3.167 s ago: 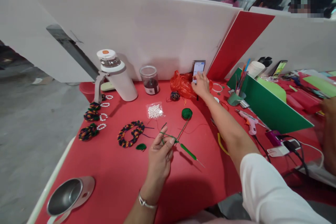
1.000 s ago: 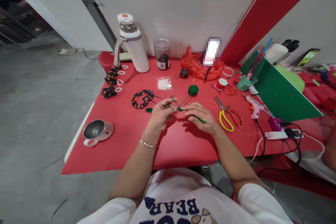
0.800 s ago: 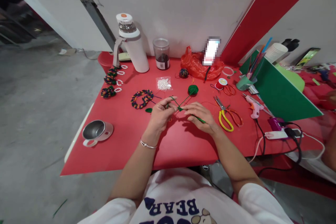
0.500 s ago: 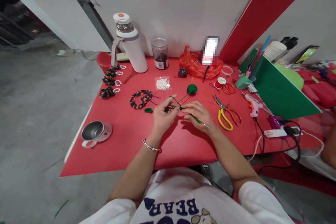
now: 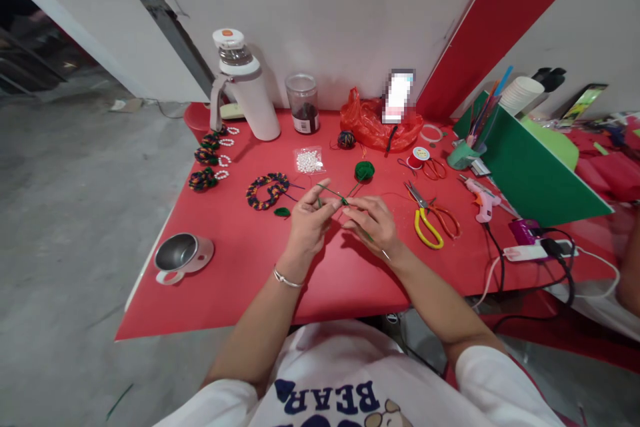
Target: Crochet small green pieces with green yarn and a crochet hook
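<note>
Green yarn (image 5: pixel 330 191) runs taut over the raised index finger of my left hand (image 5: pixel 311 219), whose thumb and other fingers pinch a small green stitched piece (image 5: pixel 344 201). My right hand (image 5: pixel 373 220) is closed around a crochet hook (image 5: pixel 386 255) with a green handle; its silvery end sticks out under the palm, and its tip meets the piece between my hands. Just beyond my hands lies the green yarn ball (image 5: pixel 365 171). A small green crocheted leaf shape (image 5: pixel 282 212) rests left of my left hand, below a multicoloured crocheted strip (image 5: pixel 267 191).
Pliers with yellow and orange handles (image 5: pixel 429 227) and a pink glue gun (image 5: pixel 483 200) lie to the right. At left stand a mug (image 5: pixel 203 252) and a tall white bottle (image 5: pixel 257 103). A bag of white beads (image 5: pixel 309 160) and a red plastic bag (image 5: pixel 360 123) are behind.
My left index finger has lifted and straightened, with the yarn stretched over it. My right hand has turned slightly, so less of the hook's rear end shows.
</note>
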Motion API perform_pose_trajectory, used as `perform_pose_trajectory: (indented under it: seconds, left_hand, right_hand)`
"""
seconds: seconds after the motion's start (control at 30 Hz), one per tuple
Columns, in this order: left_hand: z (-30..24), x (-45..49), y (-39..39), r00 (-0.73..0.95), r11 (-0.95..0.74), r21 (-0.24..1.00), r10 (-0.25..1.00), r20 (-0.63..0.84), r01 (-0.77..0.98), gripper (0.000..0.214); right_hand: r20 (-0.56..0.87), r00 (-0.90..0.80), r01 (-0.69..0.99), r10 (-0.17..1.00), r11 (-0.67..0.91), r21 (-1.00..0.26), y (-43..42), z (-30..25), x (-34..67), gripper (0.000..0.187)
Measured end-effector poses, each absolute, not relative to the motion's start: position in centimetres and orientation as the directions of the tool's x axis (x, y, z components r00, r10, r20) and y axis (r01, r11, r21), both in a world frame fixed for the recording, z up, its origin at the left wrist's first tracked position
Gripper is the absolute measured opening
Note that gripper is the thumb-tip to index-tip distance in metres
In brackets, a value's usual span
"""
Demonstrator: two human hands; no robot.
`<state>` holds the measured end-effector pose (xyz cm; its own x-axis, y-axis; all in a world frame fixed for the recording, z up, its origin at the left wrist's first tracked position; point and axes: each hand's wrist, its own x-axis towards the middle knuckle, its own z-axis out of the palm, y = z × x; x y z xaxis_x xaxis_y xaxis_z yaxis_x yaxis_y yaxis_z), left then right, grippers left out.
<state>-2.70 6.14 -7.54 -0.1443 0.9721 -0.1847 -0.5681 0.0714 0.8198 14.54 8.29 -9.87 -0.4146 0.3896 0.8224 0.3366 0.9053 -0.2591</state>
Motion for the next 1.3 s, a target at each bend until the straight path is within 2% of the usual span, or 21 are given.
perform_pose_trajectory:
  seconds: [0.07,0.13,0.23,0.33,0.47,0.6,0.8,1.0,1.07,1.17,1.3]
  left_hand:
    - [-7.6,-3.1,6.2,0.054,0.236,0.716,0.962,-0.268,-0.657,0.062]
    - [-7.5,-3.6,6.2,0.191,0.352,0.652,0.932,-0.307,-0.671,0.058]
    - [-7.2,-4.4,6.3,0.235,0.403,0.659,0.913,-0.332,-0.635,0.058]
    - [-7.0,-4.8,6.3,0.189,0.404,0.727,0.913,-0.362,-0.556,0.065]
    - [-7.1,-4.8,6.3,0.038,0.34,0.836,0.932,-0.36,-0.431,0.079]
    - [-7.5,-4.7,6.5,-0.066,0.255,0.902,0.953,-0.294,-0.349,0.074]
    - [-7.9,-4.8,6.5,-0.045,0.224,0.904,0.965,-0.257,-0.365,0.064]
    - [-7.2,-4.1,6.2,0.009,0.233,0.865,0.967,-0.256,-0.444,0.057]
    - [-7.1,-3.7,6.1,0.016,0.221,0.85,0.97,-0.243,-0.478,0.056]
    - [-7.1,-3.1,6.0,-0.023,0.177,0.852,0.976,-0.216,-0.492,0.056]
    - [-7.1,-3.0,5.9,-0.114,0.107,0.88,0.977,-0.179,-0.463,0.057]
  right_hand:
    - [0.844,-0.406,0.303,0.349,0.923,-0.236,8.4,-10.0,14.7,0.036]
    - [0.836,-0.43,0.254,0.34,0.934,-0.249,8.8,-10.0,15.2,0.034]
    - [0.772,-0.506,0.182,0.385,0.923,-0.341,9.6,-9.6,16.1,0.029]
    - [0.706,-0.575,0.114,0.413,0.895,-0.432,10.2,-8.8,16.9,0.027]
    - [0.652,-0.632,0.087,0.419,0.874,-0.478,10.2,-8.1,17.3,0.024]
    - [0.595,-0.644,0.1,0.48,0.824,-0.557,9.9,-7.8,17.2,0.019]
    - [0.547,-0.611,0.059,0.572,0.722,-0.689,9.5,-7.1,17.4,0.015]
    - [0.417,-0.561,-0.041,0.715,0.479,-0.877,9.4,-7.7,17.5,0.027]
    - [0.435,-0.521,-0.064,0.734,0.475,-0.877,9.3,-8.2,17.0,0.033]
    - [0.498,-0.439,0.007,0.748,0.557,-0.83,9.1,-8.7,16.2,0.039]
    - [0.538,-0.426,0.072,0.727,0.62,-0.781,9.0,-8.8,15.9,0.035]
